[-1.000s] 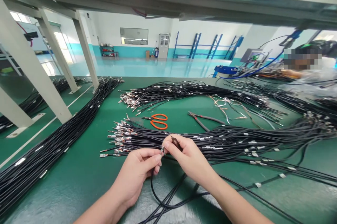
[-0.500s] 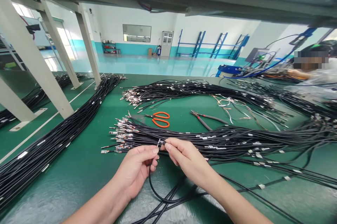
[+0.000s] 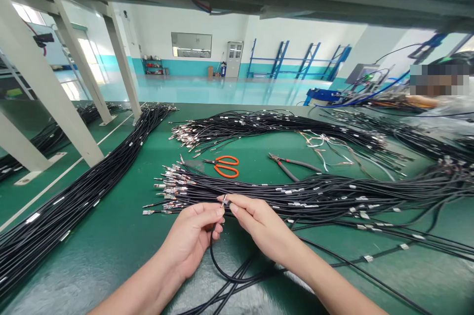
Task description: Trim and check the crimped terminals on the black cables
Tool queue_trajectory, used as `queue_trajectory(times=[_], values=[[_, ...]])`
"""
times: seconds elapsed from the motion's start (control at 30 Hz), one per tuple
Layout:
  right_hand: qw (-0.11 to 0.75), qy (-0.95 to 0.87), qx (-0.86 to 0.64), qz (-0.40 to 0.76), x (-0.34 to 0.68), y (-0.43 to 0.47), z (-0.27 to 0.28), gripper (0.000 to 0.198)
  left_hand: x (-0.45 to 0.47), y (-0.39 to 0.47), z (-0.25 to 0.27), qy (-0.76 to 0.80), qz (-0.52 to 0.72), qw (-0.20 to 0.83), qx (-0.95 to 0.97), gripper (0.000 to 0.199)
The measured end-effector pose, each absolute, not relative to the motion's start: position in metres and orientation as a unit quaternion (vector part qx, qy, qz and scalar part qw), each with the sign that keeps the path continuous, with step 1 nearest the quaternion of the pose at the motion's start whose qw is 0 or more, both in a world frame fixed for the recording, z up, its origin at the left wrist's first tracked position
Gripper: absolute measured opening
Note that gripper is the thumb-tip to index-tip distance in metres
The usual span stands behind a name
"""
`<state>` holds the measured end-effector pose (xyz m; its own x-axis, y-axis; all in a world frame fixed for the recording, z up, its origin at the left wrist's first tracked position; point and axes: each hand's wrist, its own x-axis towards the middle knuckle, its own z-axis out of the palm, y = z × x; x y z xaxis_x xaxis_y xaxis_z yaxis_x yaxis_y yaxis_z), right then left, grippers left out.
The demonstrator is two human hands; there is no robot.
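We noted close finger work at one cable end. Left grip [image 3: 196, 236]: closed, thumb and forefinger pinching the black cable [image 3: 212, 251] just below its metal tip [image 3: 223, 200], which stood up out of the pinch. Right grip [image 3: 259, 221]: also closed, fingertips on a small dark piece [image 3: 227, 203] right beside that tip; too small for us to tell whether piece and metal touched. The cable's end thus sat between the two grips, above the counter [image 3: 122, 251], its length looping down below the left grip towards the loose cables [image 3: 237, 282] nearer us. We judged the left grip best used as the steady one, pinching close to the metal so the end could not swivel, with the right grip making small, light movements in line with the tip; a sideways push looked likely to bend it. Slack in the loop seemed worth having, since a tug there might have turned the end. Just beyond both grips lay the cable bundle [image 3: 314, 194], close enough, we thought, to catch a knuckle. Farther beyond: orange-handled scissors [image 3: 216, 162] and, to their right, pliers [image 3: 278, 160], neither in a grip.
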<state>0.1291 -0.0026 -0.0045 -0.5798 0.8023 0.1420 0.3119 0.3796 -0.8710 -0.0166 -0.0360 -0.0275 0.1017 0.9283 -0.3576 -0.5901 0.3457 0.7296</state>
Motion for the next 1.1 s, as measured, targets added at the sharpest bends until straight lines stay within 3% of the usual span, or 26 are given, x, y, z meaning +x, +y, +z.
queue_trajectory(times=[0.87,1.1], values=[[0.248,-0.815,-0.349,0.391,0.136,-0.001,-0.001,0.033,-0.018,-0.035,-0.028,0.406,0.535,0.716,0.192,0.010],[0.281,-0.789,-0.406,0.367,0.137,0.000,0.008,0.036,-0.021,-0.031,-0.028,0.421,0.541,0.698,0.208,0.007]])
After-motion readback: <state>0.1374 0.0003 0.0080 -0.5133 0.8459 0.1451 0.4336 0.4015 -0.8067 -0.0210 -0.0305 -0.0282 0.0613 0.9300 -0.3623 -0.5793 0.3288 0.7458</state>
